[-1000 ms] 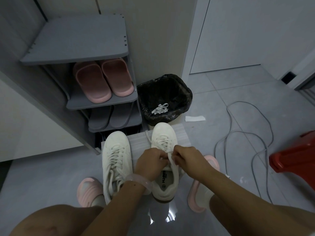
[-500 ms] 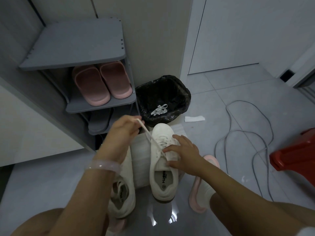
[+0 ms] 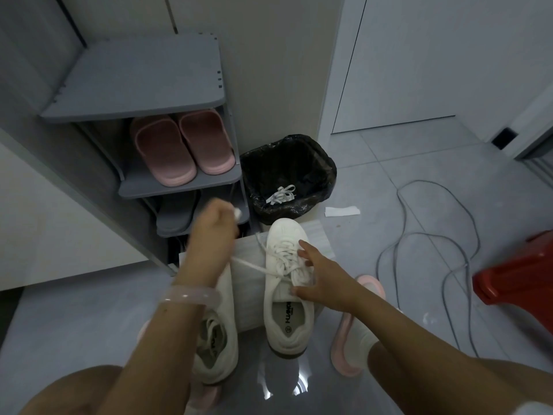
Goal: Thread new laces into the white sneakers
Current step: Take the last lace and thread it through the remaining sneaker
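Since the earlier frame, the left hand [image 3: 214, 223] had drawn the lace [image 3: 248, 265] farther left, fingers clenched on its end. At frame center, the right hand [image 3: 324, 278] lay with relaxed fingers on the right sneaker [image 3: 287, 324]; the left sneaker [image 3: 217, 351] sat lower left.

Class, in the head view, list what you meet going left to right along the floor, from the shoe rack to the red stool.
Shoe rack → bin → paper scrap → grey cable → red stool.
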`<state>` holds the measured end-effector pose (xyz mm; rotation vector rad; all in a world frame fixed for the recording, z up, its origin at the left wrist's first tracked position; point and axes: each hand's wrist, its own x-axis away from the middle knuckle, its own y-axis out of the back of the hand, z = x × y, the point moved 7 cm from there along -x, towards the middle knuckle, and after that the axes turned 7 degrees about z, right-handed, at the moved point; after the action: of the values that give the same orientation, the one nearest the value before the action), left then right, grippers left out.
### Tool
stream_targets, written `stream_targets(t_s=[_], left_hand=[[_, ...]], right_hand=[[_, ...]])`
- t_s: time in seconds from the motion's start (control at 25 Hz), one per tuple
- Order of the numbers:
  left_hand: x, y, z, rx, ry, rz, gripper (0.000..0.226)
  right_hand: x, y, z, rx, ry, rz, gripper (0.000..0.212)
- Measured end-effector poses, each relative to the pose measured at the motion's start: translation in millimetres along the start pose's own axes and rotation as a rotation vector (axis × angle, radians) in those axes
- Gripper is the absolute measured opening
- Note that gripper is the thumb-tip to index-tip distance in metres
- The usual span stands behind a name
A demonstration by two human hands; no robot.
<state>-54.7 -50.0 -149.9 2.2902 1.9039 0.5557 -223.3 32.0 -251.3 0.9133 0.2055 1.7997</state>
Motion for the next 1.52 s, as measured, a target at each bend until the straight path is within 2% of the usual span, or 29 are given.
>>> stream_targets(t_s=[0.04,0.12,0.28,0.36,0.4,0.48,0.56,0.68,0.8,0.84,0.92,1.0,1.04,1.12,1.2,1.24,1.28,1.36,1.4,1.44,1.48,1.52], left_hand=[[-2,19,-14,0.065,-0.055,-0.085,0.031],[-3,40,-21,0.158,-0.058,-0.135,0.032],[3,5,1,-0.317,-0.01,0.093,0.032],[9,7,-12,-0.386,-0.118,0.051,0.03],[10,22,-26,-0.349,-0.181,-0.044,0.028],[14,64,-52,-0.129,-0.279,-0.239,0.029],[15,85,-58,0.043,-0.32,-0.281,0.031],[5,54,-37,-0.182,-0.196,-0.099,0.029],[-3,13,-6,-0.32,-0.089,0.122,0.025],[-4,3,4,-0.372,-0.058,0.174,0.024],[-1,-19,17,-0.402,-0.046,0.278,0.024],[10,-43,10,-0.342,-0.119,0.381,0.027],[17,-53,2,-0.269,-0.164,0.423,0.026],[26,-65,-17,-0.021,-0.203,0.474,0.024],[24,-62,-23,0.222,-0.203,0.461,0.022],[16,-56,-17,0.242,-0.206,0.407,0.021],[6,-47,-6,0.166,-0.193,0.322,0.02],[-7,-32,25,-0.172,-0.101,0.152,0.023],[-9,-34,37,-0.329,-0.088,0.164,0.029],[-10,-46,47,-0.486,-0.132,0.26,0.038],[-7,-64,57,-0.655,-0.208,0.404,0.045],[-2,-81,66,-0.818,-0.264,0.534,0.046]], right_hand=[[-1,0,0,-0.011,0.001,-0.004,0.098],[-2,1,0,-0.022,0.004,-0.005,0.097],[0,0,1,-0.006,0.006,-0.014,0.096],[-1,-1,1,-0.007,0.01,-0.014,0.094],[-1,0,0,-0.017,0.011,-0.014,0.093],[-3,0,-1,-0.039,0.006,-0.02,0.092],[-3,-1,0,-0.027,0.009,-0.02,0.09],[-4,1,0,-0.012,-0.001,-0.039,0.074],[-1,13,-1,-0.016,0.024,-0.2,0.034],[-1,12,0,0.025,0.042,-0.218,0.028],[0,6,11,0.079,0.108,-0.185,0.036],[0,-1,30,0.12,0.21,-0.145,0.05],[1,-4,40,0.145,0.276,-0.124,0.049],[6,-12,58,0.099,0.345,-0.023,0.03],[12,-14,63,-0.087,0.286,0.131,0.009],[14,-6,62,-0.208,0.252,0.119,0.019],[14,10,57,-0.33,0.206,0.009,0.026],[21,59,24,-0.577,-0.015,-0.382,0.027],[29,78,6,-0.625,-0.128,-0.534,0.024],[34,92,-9,-0.596,-0.221,-0.606,0.02],[36,99,-19,-0.444,-0.308,-0.594,0.021],[34,100,-24,-0.219,-0.368,-0.509,0.026]])
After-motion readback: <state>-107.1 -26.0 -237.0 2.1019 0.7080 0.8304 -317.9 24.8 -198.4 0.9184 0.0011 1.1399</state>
